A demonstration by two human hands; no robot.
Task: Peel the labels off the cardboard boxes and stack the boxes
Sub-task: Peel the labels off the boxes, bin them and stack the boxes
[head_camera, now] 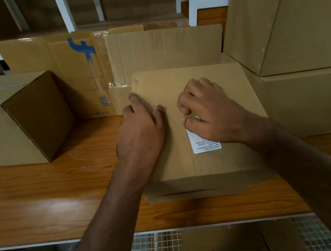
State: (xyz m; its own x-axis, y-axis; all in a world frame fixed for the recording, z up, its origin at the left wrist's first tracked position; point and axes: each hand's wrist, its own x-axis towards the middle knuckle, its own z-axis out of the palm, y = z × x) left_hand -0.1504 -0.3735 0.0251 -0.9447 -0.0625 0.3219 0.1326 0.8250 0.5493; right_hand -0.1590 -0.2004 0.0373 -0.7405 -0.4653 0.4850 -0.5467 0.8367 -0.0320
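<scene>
Looking down from the head camera, I see the box (pixel 199 163) in the centre of the frame on a wooden table (pixel 41 201), its near face just back from the table's front edge. Bare tabletop lies open at centre left, between this box and a second box (pixel 12 120) at the left edge. A flattened carton (pixel 106 65) with a blue mark leans upright behind, and stacked boxes (pixel 298 37) fill the right side, right beside the centre box.

My left hand (pixel 141 129) lies flat on the box top near its left edge, fingers straight and pressing down, holding nothing. My right hand (pixel 208 109) is curled over the top of a white label (pixel 203 142), thumb and fingertips pinching at its upper edge; I cannot tell whether that edge has lifted.

The label sits right of centre on the box top, printed text upside down to me, its lower part lying flat. The box is plain brown with a slit along its near face.
</scene>
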